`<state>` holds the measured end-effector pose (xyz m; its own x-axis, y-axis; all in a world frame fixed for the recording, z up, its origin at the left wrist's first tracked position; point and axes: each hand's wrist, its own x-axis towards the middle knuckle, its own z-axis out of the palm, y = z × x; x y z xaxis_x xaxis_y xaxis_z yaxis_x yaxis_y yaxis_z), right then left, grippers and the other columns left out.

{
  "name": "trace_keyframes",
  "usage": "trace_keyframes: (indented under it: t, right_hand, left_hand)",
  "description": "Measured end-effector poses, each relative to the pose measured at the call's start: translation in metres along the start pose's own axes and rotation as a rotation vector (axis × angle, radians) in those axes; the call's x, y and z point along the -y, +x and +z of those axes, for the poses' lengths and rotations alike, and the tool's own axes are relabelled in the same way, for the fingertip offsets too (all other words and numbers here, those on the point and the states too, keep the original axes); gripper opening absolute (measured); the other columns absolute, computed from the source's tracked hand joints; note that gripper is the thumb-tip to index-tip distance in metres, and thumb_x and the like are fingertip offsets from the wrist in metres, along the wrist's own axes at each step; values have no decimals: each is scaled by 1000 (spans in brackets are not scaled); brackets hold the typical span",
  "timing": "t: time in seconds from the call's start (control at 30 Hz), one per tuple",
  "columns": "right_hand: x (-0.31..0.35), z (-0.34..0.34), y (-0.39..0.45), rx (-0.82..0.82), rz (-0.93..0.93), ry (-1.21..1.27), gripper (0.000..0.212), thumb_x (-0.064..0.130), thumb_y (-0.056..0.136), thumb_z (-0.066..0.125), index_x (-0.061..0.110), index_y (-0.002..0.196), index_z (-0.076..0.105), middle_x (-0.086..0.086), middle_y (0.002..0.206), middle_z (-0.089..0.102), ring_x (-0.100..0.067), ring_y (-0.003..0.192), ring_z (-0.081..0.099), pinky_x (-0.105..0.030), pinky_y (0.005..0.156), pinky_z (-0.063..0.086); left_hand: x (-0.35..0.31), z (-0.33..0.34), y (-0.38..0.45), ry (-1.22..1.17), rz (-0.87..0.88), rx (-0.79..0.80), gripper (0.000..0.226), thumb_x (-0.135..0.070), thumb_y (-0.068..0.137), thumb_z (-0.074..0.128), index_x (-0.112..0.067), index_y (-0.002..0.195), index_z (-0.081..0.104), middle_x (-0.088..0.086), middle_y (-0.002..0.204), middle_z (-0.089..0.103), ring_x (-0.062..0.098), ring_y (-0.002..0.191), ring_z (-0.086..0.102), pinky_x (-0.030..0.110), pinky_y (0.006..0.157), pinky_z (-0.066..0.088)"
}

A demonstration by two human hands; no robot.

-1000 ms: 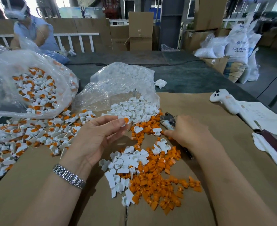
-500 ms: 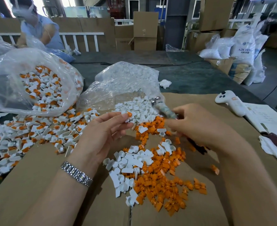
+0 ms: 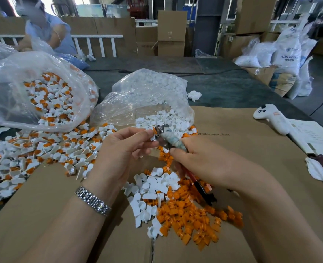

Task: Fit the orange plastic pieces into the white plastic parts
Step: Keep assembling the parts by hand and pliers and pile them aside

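1. The left hand (image 3: 122,149) pinched a white part (image 3: 151,134) with an orange piece (image 3: 154,130) in it between thumb and fingertips.
2. The right hand (image 3: 200,160) curled round pliers (image 3: 164,136), whose metal tip met the part; red handles jutted out near the wrist.
3. Below the hands, loose white parts (image 3: 153,188) and orange pieces (image 3: 191,221) lay heaped on cardboard (image 3: 242,149).
4. Fitted parts (image 3: 43,154) spread left, spilling from a clear bag (image 3: 33,88).
5. A second bag (image 3: 143,97) of white parts sat beyond the hands.
6. A white controller (image 3: 271,118) lay far right.

right hand (image 3: 204,160) lifted pliers (image 3: 168,138) off cardboard, tip now at left-hand (image 3: 122,147) white part (image 3: 150,134)
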<state>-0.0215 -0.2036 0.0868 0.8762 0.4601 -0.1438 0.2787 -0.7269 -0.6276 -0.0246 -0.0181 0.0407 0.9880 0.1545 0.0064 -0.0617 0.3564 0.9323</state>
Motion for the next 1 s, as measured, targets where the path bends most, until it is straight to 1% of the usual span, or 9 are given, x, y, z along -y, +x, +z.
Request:
trace_keyframes:
  t: [0.2,0.3,0.37,0.47,0.6,0.7,0.83,0.9,1.0]
  right_hand:
    - [4,11,3,-58,0,-82,42,49,106,37,17,87,56,-11,81,70,-27,75,69,-50,76,57]
    - [6,17,6,-108,7,-82,41,52,105,36,21,82,52,-3,75,63,-21,68,64,-41,63,55]
    - [6,21,9,-155,1,-114,42,53,104,35,22,80,49,0,72,56,-15,61,55,-30,51,40]
    - [8,26,12,-222,-5,-176,46,55,103,36,22,73,43,2,70,48,-10,58,45,-26,48,27]
    - [6,31,17,-288,-41,-222,48,58,102,35,22,70,41,2,70,49,-10,61,46,-27,50,32]
    - [5,22,13,-175,-30,-46,56,61,100,36,17,73,55,-5,68,65,-20,59,63,-37,57,52]
    - [-9,-6,3,-35,50,186,67,68,95,38,8,91,68,-7,73,75,-20,62,72,-28,58,53]
    - [-22,-18,5,-128,79,187,62,70,91,38,15,95,67,-4,73,73,-15,61,71,-33,64,55]
    - [-48,-23,21,-333,141,-33,40,63,98,43,28,92,58,2,79,66,-11,63,63,-34,60,52]
  left_hand:
    - [2,0,-2,33,22,-27,5,-14,75,80,-10,77,81,18,82,76,20,76,76,19,60,58]
    - [1,1,-2,0,35,-61,5,-11,76,79,-7,78,79,17,80,76,19,72,76,18,61,59]
    - [1,2,-3,-22,33,-78,11,-12,73,78,-3,81,77,17,80,76,18,70,76,18,63,60]
    - [1,2,-4,-59,21,-73,11,-11,71,78,-4,78,76,15,81,77,19,71,77,19,63,60]
    - [-1,0,-4,-76,21,-83,9,-13,73,79,-6,78,79,14,83,78,19,75,77,19,64,59]
    - [-1,-2,-3,-39,45,-61,7,-16,75,80,-11,78,82,13,83,77,21,78,77,20,67,60]
    - [-2,-9,-2,-4,79,-77,6,-19,79,79,-14,82,82,11,85,77,25,83,77,22,70,60]
    - [-3,-14,1,129,96,-126,4,-17,85,77,-15,85,81,8,83,77,22,79,77,21,64,58]
    - [0,-24,4,685,188,-309,9,-23,96,71,-23,94,79,-3,79,76,10,68,71,27,60,57]
